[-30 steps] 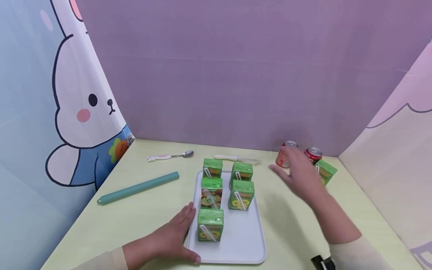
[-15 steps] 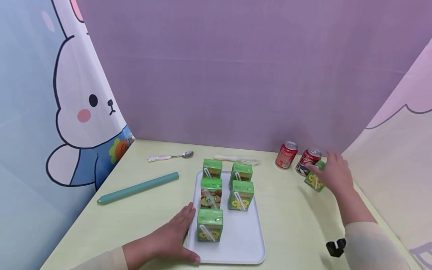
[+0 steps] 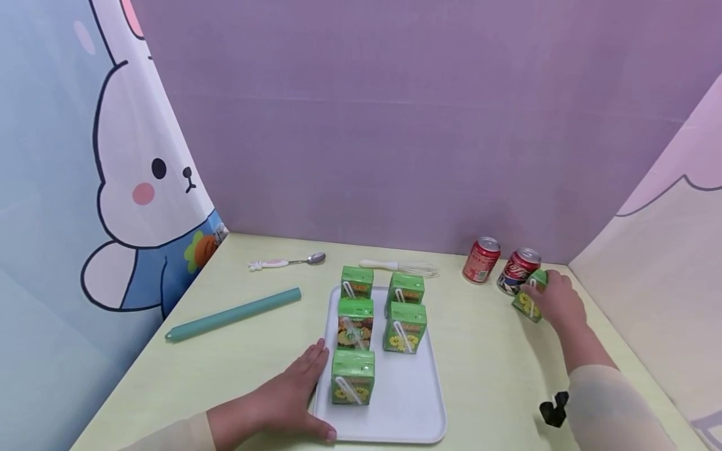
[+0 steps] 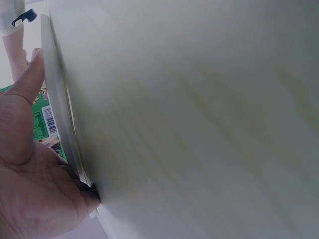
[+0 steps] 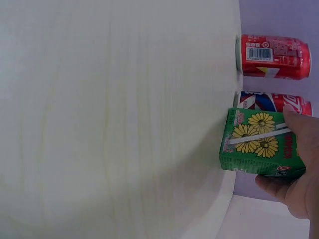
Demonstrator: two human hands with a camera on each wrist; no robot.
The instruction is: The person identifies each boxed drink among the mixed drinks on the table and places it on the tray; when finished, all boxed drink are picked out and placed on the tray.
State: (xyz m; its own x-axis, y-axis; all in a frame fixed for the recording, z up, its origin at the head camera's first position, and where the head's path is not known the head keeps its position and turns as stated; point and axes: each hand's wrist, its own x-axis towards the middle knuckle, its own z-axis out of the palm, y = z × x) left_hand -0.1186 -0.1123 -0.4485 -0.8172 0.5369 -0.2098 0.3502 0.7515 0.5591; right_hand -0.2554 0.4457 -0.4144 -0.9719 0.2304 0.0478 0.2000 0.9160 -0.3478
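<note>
At the far right, my right hand (image 3: pixel 564 305) grips a green juice box (image 3: pixel 527 304) with a yellow flower print and a white straw. Thumb and fingers lie on either side of that juice box (image 5: pixel 259 142) in the right wrist view. My left hand (image 3: pixel 290 391) rests against the left edge of a white tray (image 3: pixel 400 401), thumb near the front corner, fingers extended along the side. Several similar juice boxes (image 3: pixel 352 377) stand upright on the tray in two columns. The left wrist view has the left hand (image 4: pixel 35 174) at the tray's rim (image 4: pixel 62 99).
Two red soda cans, one (image 3: pixel 481 260) nearer the middle and one (image 3: pixel 517 270) right beside the held box, stand near the back wall. A whisk (image 3: pixel 397 267) and a spoon (image 3: pixel 287 260) lie behind the tray. A teal stick (image 3: pixel 234 314) lies to its left.
My right hand has moved right and down onto the juice box by the cans and taken hold of it. The left hand has stayed at the tray's edge.
</note>
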